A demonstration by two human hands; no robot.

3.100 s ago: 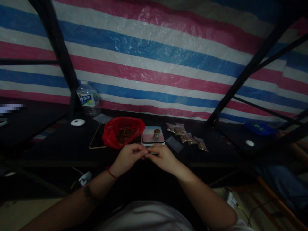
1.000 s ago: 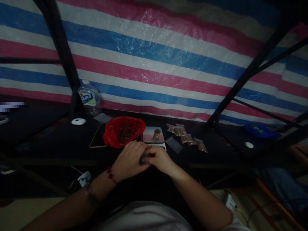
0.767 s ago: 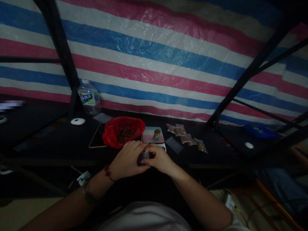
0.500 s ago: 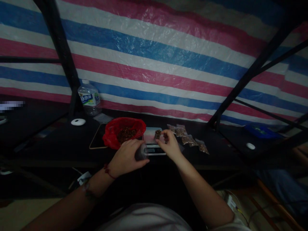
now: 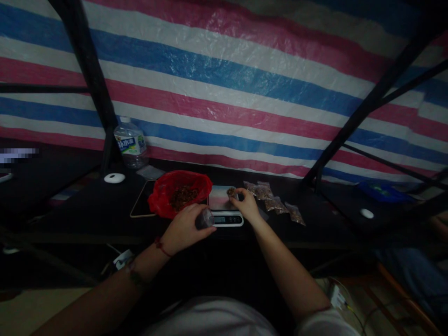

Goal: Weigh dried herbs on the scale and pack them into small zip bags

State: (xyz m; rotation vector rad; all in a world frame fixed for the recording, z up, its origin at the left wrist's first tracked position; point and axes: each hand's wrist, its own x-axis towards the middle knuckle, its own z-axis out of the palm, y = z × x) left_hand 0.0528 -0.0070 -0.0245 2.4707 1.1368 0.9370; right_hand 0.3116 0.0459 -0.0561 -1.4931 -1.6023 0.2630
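Observation:
My left hand (image 5: 184,227) is closed round a small clear plastic bag (image 5: 204,218), held just in front of the digital scale (image 5: 224,207). My right hand (image 5: 245,203) reaches over the scale, its fingers pinched on a small cup (image 5: 231,192) of brown bits that stands on the scale's plate. A red plastic bag (image 5: 177,193) full of brown dried bits lies open just left of the scale. Several small filled clear bags (image 5: 276,204) lie in a row to the right of my right hand.
The dark table (image 5: 87,214) also bears a flat tablet (image 5: 142,205), a white round object (image 5: 114,178) and a water bottle (image 5: 130,142) at the back left. Black frame posts (image 5: 89,79) rise before a striped tarp (image 5: 224,84). Another white round object (image 5: 367,213) sits right.
My hands were together at the table's front edge working the small bag. My right hand has since left it and reached forward to the cup on the scale; my left keeps the bag.

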